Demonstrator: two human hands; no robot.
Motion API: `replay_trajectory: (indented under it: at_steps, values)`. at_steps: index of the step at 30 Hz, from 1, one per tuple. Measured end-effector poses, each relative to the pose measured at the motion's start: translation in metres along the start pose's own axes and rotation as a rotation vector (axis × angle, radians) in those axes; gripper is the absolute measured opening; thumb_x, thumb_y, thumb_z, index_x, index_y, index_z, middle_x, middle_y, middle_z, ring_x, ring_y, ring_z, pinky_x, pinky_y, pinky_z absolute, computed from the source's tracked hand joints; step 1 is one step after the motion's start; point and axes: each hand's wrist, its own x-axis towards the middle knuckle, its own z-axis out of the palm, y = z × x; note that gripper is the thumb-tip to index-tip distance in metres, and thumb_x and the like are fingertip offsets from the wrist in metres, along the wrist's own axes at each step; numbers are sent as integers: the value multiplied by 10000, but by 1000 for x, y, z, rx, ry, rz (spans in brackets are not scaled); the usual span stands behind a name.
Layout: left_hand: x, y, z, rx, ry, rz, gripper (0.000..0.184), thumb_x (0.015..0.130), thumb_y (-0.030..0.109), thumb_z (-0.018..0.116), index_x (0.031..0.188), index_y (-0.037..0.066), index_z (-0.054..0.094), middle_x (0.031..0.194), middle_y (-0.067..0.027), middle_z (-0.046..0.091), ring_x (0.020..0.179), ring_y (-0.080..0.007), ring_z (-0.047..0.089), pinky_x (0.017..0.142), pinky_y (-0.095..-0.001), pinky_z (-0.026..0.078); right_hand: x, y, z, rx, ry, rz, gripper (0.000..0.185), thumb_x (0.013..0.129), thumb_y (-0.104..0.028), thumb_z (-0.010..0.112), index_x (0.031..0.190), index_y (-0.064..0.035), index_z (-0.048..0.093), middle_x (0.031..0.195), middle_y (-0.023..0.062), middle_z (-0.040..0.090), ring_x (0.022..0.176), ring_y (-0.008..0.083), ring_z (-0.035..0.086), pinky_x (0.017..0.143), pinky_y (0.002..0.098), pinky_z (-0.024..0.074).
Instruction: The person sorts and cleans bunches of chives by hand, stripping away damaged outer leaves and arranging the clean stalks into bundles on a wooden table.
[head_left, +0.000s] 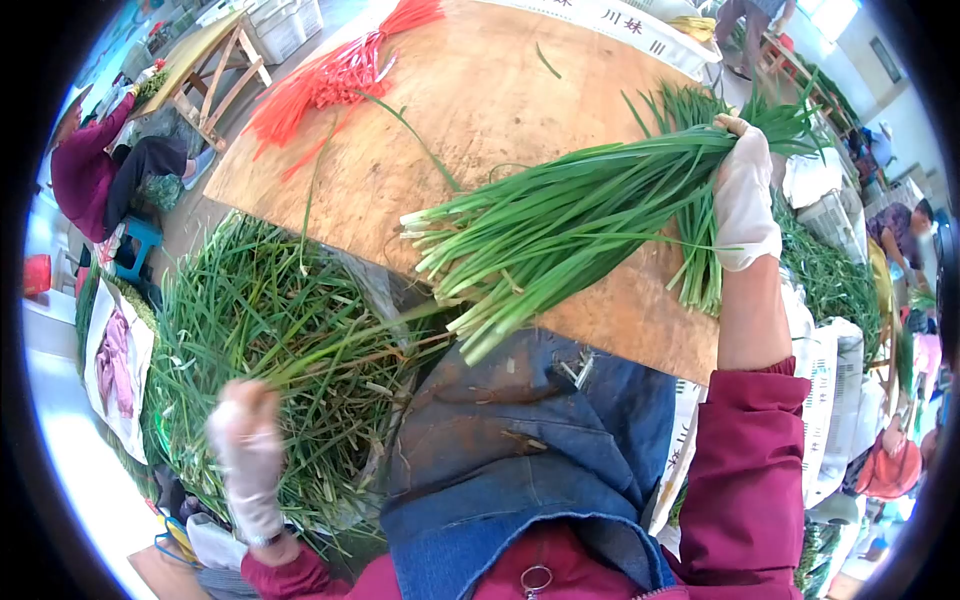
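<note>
My right hand [745, 200], in a pale glove, grips a bunch of green chives [590, 200] near its leafy end. The pale cut stems point left and down past the wooden tabletop's near edge. Under that wrist, a second bunch of chives [698, 250] lies on the tabletop [480, 90]. My left hand [248, 440], gloved too and blurred by motion, is closed around a few long loose chive leaves [340, 345]. These stretch right toward the stem ends. Below them is a big heap of loose chive scraps [270, 300].
Red plastic ties [335, 85] lie at the table's far left. A white printed strip [610, 25] runs along the far edge. On the left, a person [95, 175] sits near a blue stool [138, 245]. More chives [830, 280] and other people are at the right.
</note>
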Motion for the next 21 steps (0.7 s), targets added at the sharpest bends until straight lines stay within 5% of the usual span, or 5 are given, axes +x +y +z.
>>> replay_trajectory:
  at_steps: [3,5,8,13,21]
  values:
    - [-30,-62,-44,851,-123,-209,54,772,56,588,797,9,582,770,-148,551,752,-311,546,662,-402,427,3,6,-1,4,-50,23,96,698,-14,622,726,43,549,658,109,574,498,224,521,502,340,452]
    - [-38,-53,-31,813,-64,-244,80,764,41,594,838,13,586,804,-150,553,785,-313,542,683,-406,430,3,8,-1,16,-74,38,85,701,-14,618,716,28,546,650,99,566,500,222,518,502,337,450]
    - [-12,14,27,53,91,54,259,759,-9,592,1011,47,610,932,-148,581,882,-294,560,759,-379,462,-21,-3,4,-28,-96,39,78,713,-27,605,695,-2,533,629,79,541,500,212,503,510,323,444]
    - [53,115,97,-293,66,565,301,689,19,563,985,24,615,956,-103,593,786,-252,595,684,-333,500,-26,-7,4,-62,-70,0,94,728,-59,603,696,-8,531,626,67,535,499,207,492,519,316,436]
    - [52,82,67,-588,-287,360,103,723,-24,609,825,-6,611,827,-135,593,771,-269,605,677,-328,492,-23,-8,-1,49,-203,103,69,761,-41,558,732,1,511,628,80,544,523,216,511,527,321,438]
